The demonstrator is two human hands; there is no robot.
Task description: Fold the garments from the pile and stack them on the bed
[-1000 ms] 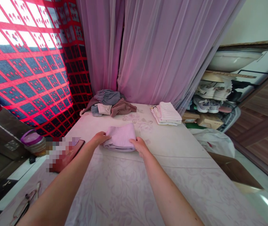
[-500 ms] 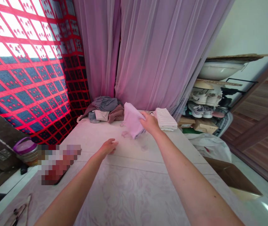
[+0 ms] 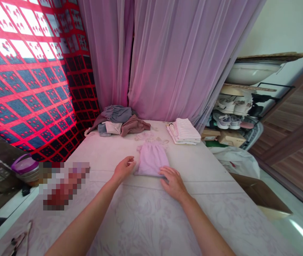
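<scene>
Lifted off the bed half a second ago, the lilac ribbed garment is back down now, laid flat and closer to the person. The right grip no longer holds it up. It lies open and palm down, with its fingertips at the garment's near corner. The left grip is open too, its fingers loosely curled, just beside the garment's other edge and apparently not touching it. Neither hand has closed on anything.

The garment sits near the middle of the floral bedspread, smoothed out and gathered at its far end. It may be folded lengthwise, though I can't make out the layers from here. Farther off to the right is a tidy stack of striped folded clothes, its edges neatly lined up. To the left, against the curtain, lies a loose heap of clothes, with grey, cream and mauve-brown pieces all crumpled together.

Judging by how things lie, the striped pile looks finished and the heap looks unfolded. The lilac piece is flattened but not yet on the stack.

Behind it all hangs a sheer lilac curtain, and a pixelated patch hides whatever lies at the bed's left edge.
</scene>
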